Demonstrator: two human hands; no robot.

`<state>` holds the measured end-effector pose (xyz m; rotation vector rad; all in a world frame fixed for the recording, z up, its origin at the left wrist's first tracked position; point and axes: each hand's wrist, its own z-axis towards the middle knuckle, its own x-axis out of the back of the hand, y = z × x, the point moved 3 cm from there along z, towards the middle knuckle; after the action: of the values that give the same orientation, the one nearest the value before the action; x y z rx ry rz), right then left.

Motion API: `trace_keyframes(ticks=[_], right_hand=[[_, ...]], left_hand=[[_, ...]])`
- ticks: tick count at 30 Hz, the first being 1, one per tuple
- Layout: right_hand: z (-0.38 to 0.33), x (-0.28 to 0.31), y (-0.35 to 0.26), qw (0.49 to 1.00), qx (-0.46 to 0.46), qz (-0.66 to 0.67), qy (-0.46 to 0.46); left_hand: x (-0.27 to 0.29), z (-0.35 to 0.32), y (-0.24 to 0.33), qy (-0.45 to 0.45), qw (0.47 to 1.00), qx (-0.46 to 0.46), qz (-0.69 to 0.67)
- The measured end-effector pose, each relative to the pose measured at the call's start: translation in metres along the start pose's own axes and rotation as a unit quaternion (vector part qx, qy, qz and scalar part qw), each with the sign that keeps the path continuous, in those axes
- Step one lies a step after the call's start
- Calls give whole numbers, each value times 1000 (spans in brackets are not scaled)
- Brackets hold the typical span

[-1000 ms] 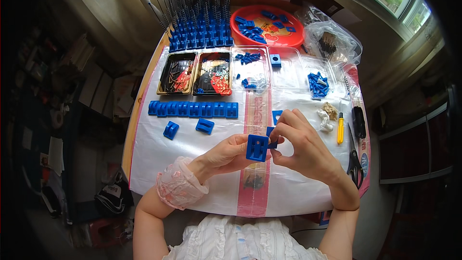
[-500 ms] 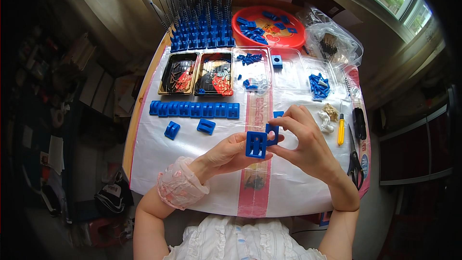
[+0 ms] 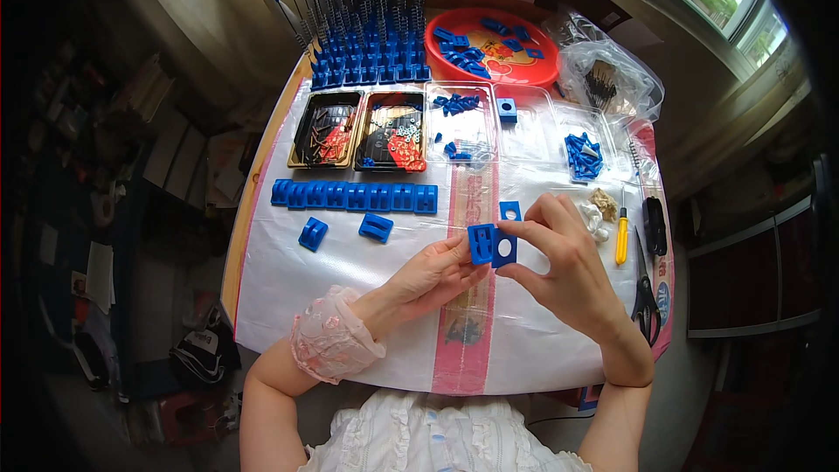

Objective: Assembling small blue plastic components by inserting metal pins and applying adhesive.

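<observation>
Okay, bracket left, plate right, both off the tabletop (image 3: 402,358)

Left hand (image 3: 434,278) has the slotted blue bracket (image 3: 481,246) pinched at its left and lower side. Just right of it, overlapping in view, the holed blue plate (image 3: 508,235) sits in my right hand (image 3: 564,249): index fingertip at the top edge, thumb below. Can't tell if the parts touch.

Handling, my guess: both light, stiff plastic, smooth so a bit slippery, not fragile. Grip the bracket by its outer walls, the plate by its edges, hole clear.

Counts: loose arched blue parts (image 3: 313,233), two; dark trays (image 3: 332,107), two; row of blue arched parts (image 3: 354,197), about eight; spare holed plate (image 3: 505,206), one, on the tabletop just beyond the held one; yellow-handled screwdriver (image 3: 622,240), one; scissors (image 3: 648,297), one pair.
</observation>
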<state>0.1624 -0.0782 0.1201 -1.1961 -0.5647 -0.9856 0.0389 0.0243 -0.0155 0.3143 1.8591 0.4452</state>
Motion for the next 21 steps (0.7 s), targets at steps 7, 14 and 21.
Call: trace_keyframes(ticks=[7,14,21], right_hand=[[0,4,6,1000,-12,-17,13],[1,13,6,999,-15,-37,32],[-12,34,-44,949,63,-269,152]], left_hand=[[11,3,-6,5,1000,-4,-21],[10,2,-5,12,1000,-9,-18],[12,-1,-4,8,1000,-10,-20]])
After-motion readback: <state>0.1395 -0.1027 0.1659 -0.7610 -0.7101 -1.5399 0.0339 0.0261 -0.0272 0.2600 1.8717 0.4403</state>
